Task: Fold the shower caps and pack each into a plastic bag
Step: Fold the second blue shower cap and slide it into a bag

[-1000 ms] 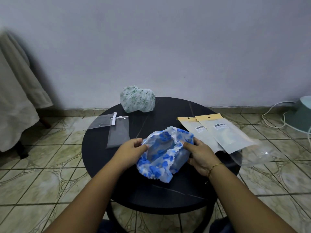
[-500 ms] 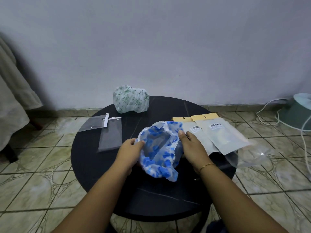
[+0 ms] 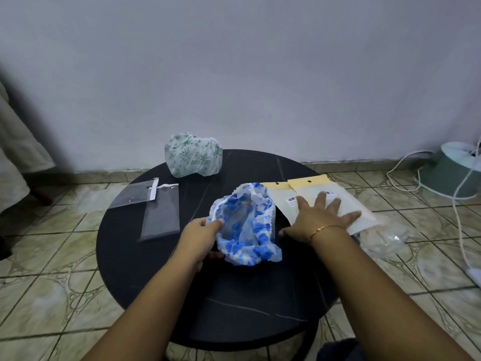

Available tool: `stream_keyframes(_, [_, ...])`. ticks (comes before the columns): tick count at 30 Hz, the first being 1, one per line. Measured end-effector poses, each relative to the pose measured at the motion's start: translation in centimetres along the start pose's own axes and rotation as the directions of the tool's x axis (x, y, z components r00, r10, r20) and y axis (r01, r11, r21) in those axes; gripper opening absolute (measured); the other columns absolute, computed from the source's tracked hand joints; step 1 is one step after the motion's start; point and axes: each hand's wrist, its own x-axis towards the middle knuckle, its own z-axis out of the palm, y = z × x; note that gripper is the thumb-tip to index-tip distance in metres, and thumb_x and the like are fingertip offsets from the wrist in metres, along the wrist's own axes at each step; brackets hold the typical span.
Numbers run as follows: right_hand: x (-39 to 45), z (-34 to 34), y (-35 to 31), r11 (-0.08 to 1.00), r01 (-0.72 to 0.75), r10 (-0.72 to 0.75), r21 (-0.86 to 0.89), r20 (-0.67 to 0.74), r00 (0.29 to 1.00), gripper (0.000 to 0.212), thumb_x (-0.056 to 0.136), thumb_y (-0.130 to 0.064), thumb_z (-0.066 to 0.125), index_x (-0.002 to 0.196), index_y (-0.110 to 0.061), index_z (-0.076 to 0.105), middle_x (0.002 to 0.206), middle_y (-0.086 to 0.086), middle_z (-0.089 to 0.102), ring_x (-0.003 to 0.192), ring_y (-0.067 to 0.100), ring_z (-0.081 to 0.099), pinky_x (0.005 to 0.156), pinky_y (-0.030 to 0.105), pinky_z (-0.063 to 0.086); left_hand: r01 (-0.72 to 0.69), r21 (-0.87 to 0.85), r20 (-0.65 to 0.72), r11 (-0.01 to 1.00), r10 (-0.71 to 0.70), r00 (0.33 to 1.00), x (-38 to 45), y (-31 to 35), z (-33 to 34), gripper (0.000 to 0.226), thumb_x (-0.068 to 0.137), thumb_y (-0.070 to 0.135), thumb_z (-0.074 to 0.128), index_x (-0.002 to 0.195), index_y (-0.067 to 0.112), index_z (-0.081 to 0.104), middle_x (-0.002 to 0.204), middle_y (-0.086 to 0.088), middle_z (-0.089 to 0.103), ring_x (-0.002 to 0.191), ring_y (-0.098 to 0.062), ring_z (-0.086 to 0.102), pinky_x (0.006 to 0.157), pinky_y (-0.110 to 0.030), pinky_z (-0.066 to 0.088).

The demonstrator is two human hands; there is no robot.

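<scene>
A blue-and-white shower cap [image 3: 246,225] lies open on the round black table [image 3: 161,269], near its middle. My left hand [image 3: 201,230] pinches the cap's elastic rim at its left side. My right hand [image 3: 321,216] lies flat with spread fingers on two packed bags with yellow headers [image 3: 283,194] at the table's right edge. A green-and-white shower cap [image 3: 194,157] stands at the table's far side. Two empty clear plastic bags [image 3: 160,217] lie at the left.
A crumpled clear plastic piece [image 3: 382,241] hangs off the table's right edge beyond the packed bags. On the tiled floor at the right stand a pale green appliance [image 3: 453,168] and white cables [image 3: 460,230]. Beige cloth [image 3: 15,152] hangs at the far left.
My right hand has let go of the blue cap's rim and moved right onto the packed bags, fingers now spread flat. My left hand keeps its hold on the cap.
</scene>
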Motion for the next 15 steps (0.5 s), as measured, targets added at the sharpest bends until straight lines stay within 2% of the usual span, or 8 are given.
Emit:
stream_keyframes(2, [0.9, 1.1, 0.4, 1.0, -0.009, 0.008, 0.022, 0.044, 0.999, 0.094, 0.076, -0.075, 0.047, 0.148, -0.039, 0.0, 0.158, 0.007, -0.013, 0.142, 0.04, -0.014, 0.102, 0.074, 0.003, -0.001, -0.009, -0.004, 1.0, 0.001, 1.0, 0.1, 0.0, 0.3, 0.014, 0.094, 0.021, 0.056, 0.096, 0.008, 0.062, 0.085, -0.009, 0.067, 0.062, -0.019, 0.066, 0.043, -0.025, 0.048])
stream_keyframes(6, [2.4, 2.4, 1.2, 0.998, 0.06, -0.06, 0.012, -0.003, 0.998, 0.079, 0.085, -0.072, 0.032, 0.149, -0.039, -0.003, 0.157, 0.005, -0.017, 0.142, 0.039, -0.017, 0.103, 0.072, 0.005, 0.003, -0.018, -0.01, 1.0, -0.003, 1.0, 0.5, 0.1, 0.6, 0.015, 0.094, 0.021, 0.056, 0.098, 0.008, 0.061, 0.094, -0.012, 0.069, 0.069, -0.021, 0.068, 0.045, -0.026, 0.05])
stream_keyframes(12, [5.4, 1.8, 1.1, 0.989, 0.147, -0.147, -0.004, 0.009, 0.989, 0.08, 0.083, -0.074, 0.033, 0.148, -0.042, -0.002, 0.158, 0.001, -0.017, 0.143, 0.035, -0.017, 0.106, 0.069, 0.005, -0.005, -0.047, -0.065, 0.999, 0.002, 0.998, 1.3, 0.2, 0.6, 0.015, 0.094, 0.021, 0.057, 0.082, 0.012, 0.055, 0.092, -0.014, 0.068, 0.066, -0.021, 0.067, 0.044, -0.026, 0.049])
stream_keyframes(15, [7.4, 1.1, 0.3, 0.983, 0.18, -0.179, -0.035, 0.024, 0.984, 0.083, 0.081, -0.077, 0.034, 0.148, -0.042, -0.002, 0.158, 0.001, -0.016, 0.143, 0.035, -0.016, 0.105, 0.069, 0.005, -0.011, -0.044, -0.092, 0.999, 0.007, 0.996, 1.9, 0.3, 0.4, 0.016, 0.094, 0.022, 0.057, 0.082, 0.011, 0.055, 0.094, -0.013, 0.068, 0.07, -0.023, 0.068, 0.045, -0.028, 0.05])
